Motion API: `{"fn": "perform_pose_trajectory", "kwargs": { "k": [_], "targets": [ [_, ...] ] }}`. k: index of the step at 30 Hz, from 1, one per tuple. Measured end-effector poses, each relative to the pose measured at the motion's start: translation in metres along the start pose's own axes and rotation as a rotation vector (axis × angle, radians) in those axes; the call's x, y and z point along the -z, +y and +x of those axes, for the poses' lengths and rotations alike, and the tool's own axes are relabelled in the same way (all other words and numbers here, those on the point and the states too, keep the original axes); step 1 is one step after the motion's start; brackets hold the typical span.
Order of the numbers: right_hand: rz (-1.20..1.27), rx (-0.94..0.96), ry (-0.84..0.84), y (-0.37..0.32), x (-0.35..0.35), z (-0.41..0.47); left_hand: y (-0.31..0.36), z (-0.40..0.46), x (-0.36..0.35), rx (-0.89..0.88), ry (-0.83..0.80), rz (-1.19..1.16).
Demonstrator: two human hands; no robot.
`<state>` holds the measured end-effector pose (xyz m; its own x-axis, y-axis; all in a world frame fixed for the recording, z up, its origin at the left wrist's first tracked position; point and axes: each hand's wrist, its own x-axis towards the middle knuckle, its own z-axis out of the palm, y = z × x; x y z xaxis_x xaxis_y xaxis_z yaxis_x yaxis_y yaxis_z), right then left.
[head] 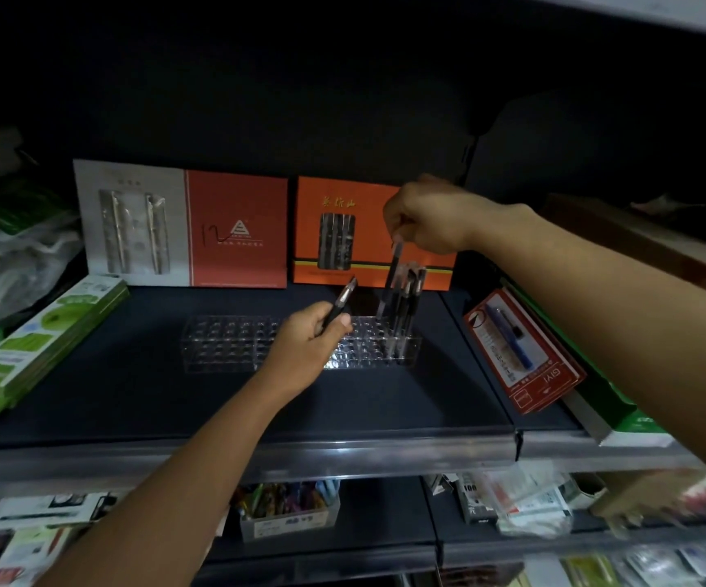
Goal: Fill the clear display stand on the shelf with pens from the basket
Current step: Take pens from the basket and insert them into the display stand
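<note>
From the head camera, a clear display stand [300, 343] sits on the dark shelf [131, 396], its grid of holes mostly bare. A small cluster of standing pens [408, 298] fills the holes at its right end.

The right hand [425, 218] hangs above that cluster, its fingers [393, 228] pinching the top of a black pen [390, 281]. This pen hangs almost upright, leaning slightly, with its lower tip near the stand's back right holes; in the dim light it is hard to say whether the tip has entered a hole.

The left hand [307, 347] is in front of the stand's middle, covering part of it. Its fingers are curled round a second pen [340, 305], gripped at the lower half, with the pale end slanting up and to the right, clear of the stand.

Behind the stand, a red and grey box [182, 224] and an orange box [343, 230] stand upright against the back. A red pen pack [523, 349] lies to the right, and green packs [42, 332] to the left.
</note>
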<state>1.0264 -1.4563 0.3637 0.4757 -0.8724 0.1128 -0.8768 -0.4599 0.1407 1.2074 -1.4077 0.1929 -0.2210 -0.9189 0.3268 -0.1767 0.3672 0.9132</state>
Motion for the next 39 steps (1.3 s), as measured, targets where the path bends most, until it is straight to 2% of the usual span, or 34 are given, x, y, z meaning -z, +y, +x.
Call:
{"fn": "perform_pose_trajectory", "kwargs": {
  "k": [20, 28, 39],
  "targets": [
    [-0.02, 0.001, -0.099, -0.014, -0.032, 0.007, 0.001, 0.0, 0.003, 0.01, 0.005, -0.004],
    [0.025, -0.021, -0.068, -0.014, -0.028, 0.009, 0.002, -0.001, 0.005, -0.004, 0.005, -0.005],
    [0.359, 0.178, -0.031, -0.04, 0.015, -0.017, 0.021, 0.0, 0.002, -0.063, 0.012, -0.053]
  ]
}}
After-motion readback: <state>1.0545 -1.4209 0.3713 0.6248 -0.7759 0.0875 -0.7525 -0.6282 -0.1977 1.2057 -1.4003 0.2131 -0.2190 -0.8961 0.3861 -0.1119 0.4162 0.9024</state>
